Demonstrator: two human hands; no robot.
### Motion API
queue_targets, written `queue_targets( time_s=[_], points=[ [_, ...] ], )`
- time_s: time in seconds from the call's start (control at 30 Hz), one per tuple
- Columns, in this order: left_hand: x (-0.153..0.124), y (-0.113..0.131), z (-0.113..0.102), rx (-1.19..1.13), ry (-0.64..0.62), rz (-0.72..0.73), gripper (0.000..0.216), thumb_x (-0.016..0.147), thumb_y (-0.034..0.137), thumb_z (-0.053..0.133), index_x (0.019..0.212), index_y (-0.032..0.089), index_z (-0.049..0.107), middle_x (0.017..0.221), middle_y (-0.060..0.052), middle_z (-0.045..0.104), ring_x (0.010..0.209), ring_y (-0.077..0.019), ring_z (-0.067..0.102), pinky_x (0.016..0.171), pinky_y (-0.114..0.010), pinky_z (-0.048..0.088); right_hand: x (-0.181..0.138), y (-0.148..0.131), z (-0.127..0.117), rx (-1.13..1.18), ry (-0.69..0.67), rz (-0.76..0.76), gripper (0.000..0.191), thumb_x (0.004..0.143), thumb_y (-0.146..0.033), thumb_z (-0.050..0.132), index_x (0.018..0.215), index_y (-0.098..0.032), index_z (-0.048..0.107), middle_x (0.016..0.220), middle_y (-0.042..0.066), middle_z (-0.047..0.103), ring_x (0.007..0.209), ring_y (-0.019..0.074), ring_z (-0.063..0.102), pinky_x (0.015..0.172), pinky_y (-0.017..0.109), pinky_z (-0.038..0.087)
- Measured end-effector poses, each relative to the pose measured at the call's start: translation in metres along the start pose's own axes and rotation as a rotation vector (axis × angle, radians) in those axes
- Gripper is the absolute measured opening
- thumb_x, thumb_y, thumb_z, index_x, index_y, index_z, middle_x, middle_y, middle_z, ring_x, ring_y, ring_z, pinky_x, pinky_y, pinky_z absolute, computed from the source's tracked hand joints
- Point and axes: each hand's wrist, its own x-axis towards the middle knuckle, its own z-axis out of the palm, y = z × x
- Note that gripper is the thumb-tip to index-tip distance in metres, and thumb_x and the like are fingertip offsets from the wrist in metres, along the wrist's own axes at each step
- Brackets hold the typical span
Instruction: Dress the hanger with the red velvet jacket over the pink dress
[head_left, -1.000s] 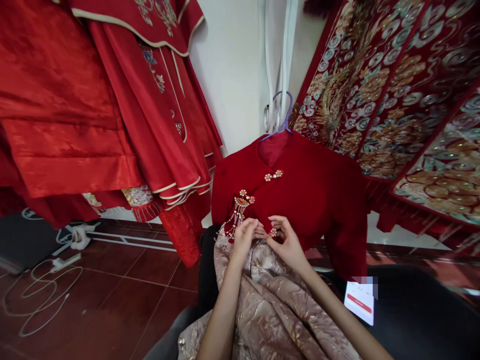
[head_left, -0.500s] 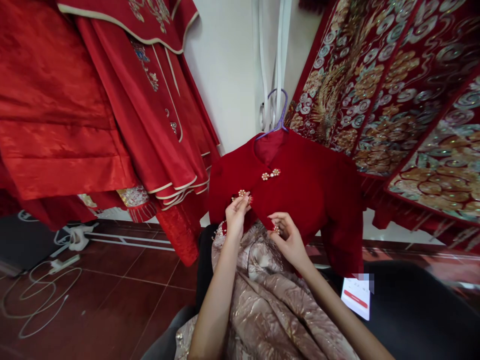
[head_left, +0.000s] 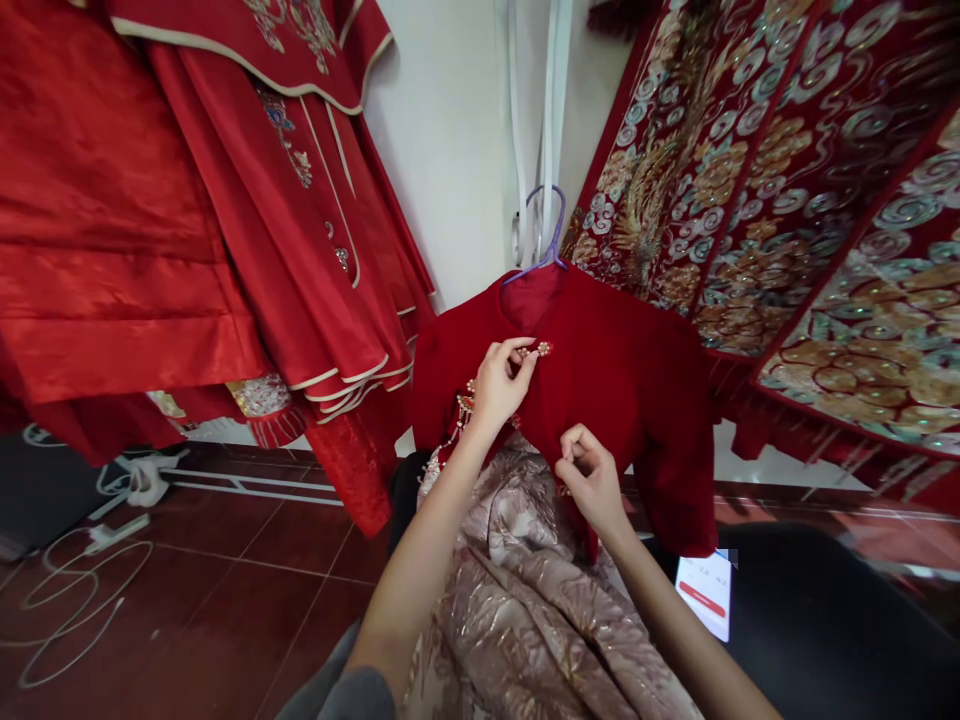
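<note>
A dark red jacket (head_left: 600,350) hangs in front of me on a purple hanger (head_left: 556,235). My left hand (head_left: 504,385) is at the upper chest, its thumb and forefinger closed on a beaded flower clasp (head_left: 543,350) below the collar. Lower on the jacket front, another beaded clasp (head_left: 465,403) shows to the left of that wrist. My right hand (head_left: 596,480) is by the lower front edge, fingers curled and thumb pressed to forefinger. Whatever they grip is hidden; a small gold bead piece shows just beneath them. Shiny pinkish-beige brocade cloth (head_left: 525,600) lies under both forearms.
Red garments (head_left: 247,200) hang at the left, and a heavily embroidered red garment (head_left: 750,200) at the right. A lit phone (head_left: 703,595) lies on a black seat (head_left: 825,600). White cables (head_left: 82,590) trail over the tiled floor.
My left hand has moved up and right from the lower clasp to the one near the collar. My right hand has shifted slightly right, its fingers closing tighter.
</note>
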Motion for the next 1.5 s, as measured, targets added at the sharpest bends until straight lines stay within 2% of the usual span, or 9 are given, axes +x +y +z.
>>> queue_targets(
  time_s=[0.17,0.3,0.4,0.57,0.87,1.0,1.13,1.33,1.5],
  points=[
    [0.010,0.005,-0.006,0.435,-0.101,0.219,0.023,0.092,0.037,0.052,0.096,0.022,0.068,0.088,-0.007,0.056,0.089,-0.0221,0.054,0.080,-0.033,0.046,0.003,-0.001,-0.005,0.011,0.020,-0.017,0.015,0.071,-0.014,0.053,0.067,-0.022,0.040,0.061,-0.007,0.032,0.052,0.0081,0.029,0.050,0.023,0.023],
    [0.014,0.006,-0.016,0.425,-0.133,0.360,0.014,0.090,0.031,0.055,0.092,0.021,0.065,0.102,-0.007,0.062,0.103,-0.0226,0.053,0.101,-0.041,0.039,0.006,-0.003,-0.010,0.064,0.026,0.010,0.016,0.077,-0.023,0.058,0.072,-0.022,0.043,0.056,-0.008,0.033,0.048,0.0085,0.032,0.049,0.023,0.026],
    [0.020,0.006,-0.020,0.415,-0.233,0.400,0.006,0.087,0.026,0.057,0.086,0.023,0.062,0.093,-0.002,0.066,0.102,-0.0201,0.056,0.117,-0.050,0.017,0.007,-0.005,-0.013,0.078,0.034,0.026,0.017,0.081,-0.029,0.059,0.074,-0.023,0.044,0.051,-0.009,0.032,0.045,0.0088,0.033,0.047,0.023,0.027],
    [0.029,0.008,-0.020,0.428,-0.339,0.458,0.009,0.088,0.024,0.051,0.084,0.023,0.060,0.084,0.000,0.065,0.095,-0.0188,0.057,0.119,-0.056,0.006,0.012,-0.005,-0.019,0.019,0.063,0.002,0.017,0.081,-0.029,0.061,0.077,-0.022,0.045,0.052,-0.010,0.035,0.046,0.0085,0.034,0.048,0.022,0.028],
    [0.028,0.009,-0.015,0.418,-0.228,0.446,0.014,0.091,0.026,0.046,0.087,0.021,0.059,0.076,-0.001,0.063,0.086,-0.0189,0.059,0.119,-0.058,0.007,0.086,-0.031,-0.004,-0.365,0.430,-0.288,0.004,0.079,-0.021,0.054,0.082,-0.020,0.052,0.079,0.002,0.056,0.071,0.0157,0.053,0.066,0.028,0.046],
    [0.029,0.006,-0.014,0.468,-0.108,0.407,0.020,0.090,0.021,0.045,0.103,0.018,0.060,0.090,-0.005,0.067,0.089,-0.0216,0.061,0.118,-0.058,0.011,0.128,-0.044,0.014,-0.719,0.494,-0.445,0.044,0.073,-0.022,0.057,0.117,-0.018,0.050,0.130,0.015,0.050,0.125,0.0296,0.043,0.105,0.051,0.035],
    [0.032,0.002,-0.021,0.648,0.119,0.226,0.049,0.084,0.004,0.036,0.131,0.011,0.047,0.114,-0.019,0.061,0.112,-0.0340,0.054,0.109,-0.064,0.020,0.146,-0.036,0.021,-0.964,0.440,-0.415,0.076,0.068,-0.014,0.053,0.140,-0.015,0.031,0.154,0.020,0.021,0.144,0.0333,0.018,0.112,0.062,0.016],
    [0.041,-0.017,-0.061,0.661,0.276,0.088,0.065,0.077,0.003,0.044,0.141,0.013,0.036,0.137,-0.022,0.042,0.129,-0.0376,0.040,0.106,-0.058,0.031,0.135,-0.030,-0.030,-1.032,0.500,-0.382,0.068,0.070,-0.010,0.047,0.137,-0.016,0.038,0.153,0.017,0.028,0.142,0.0324,0.023,0.113,0.063,0.012],
    [0.046,-0.043,-0.086,0.559,0.297,0.044,0.058,0.076,0.005,0.045,0.132,0.021,0.048,0.132,-0.014,0.052,0.125,-0.0275,0.049,0.105,-0.042,0.038,0.137,-0.038,-0.088,-1.043,0.465,-0.350,0.046,0.077,-0.017,0.053,0.122,-0.018,0.055,0.127,0.017,0.054,0.118,0.0326,0.049,0.100,0.054,0.038]
  ],
)
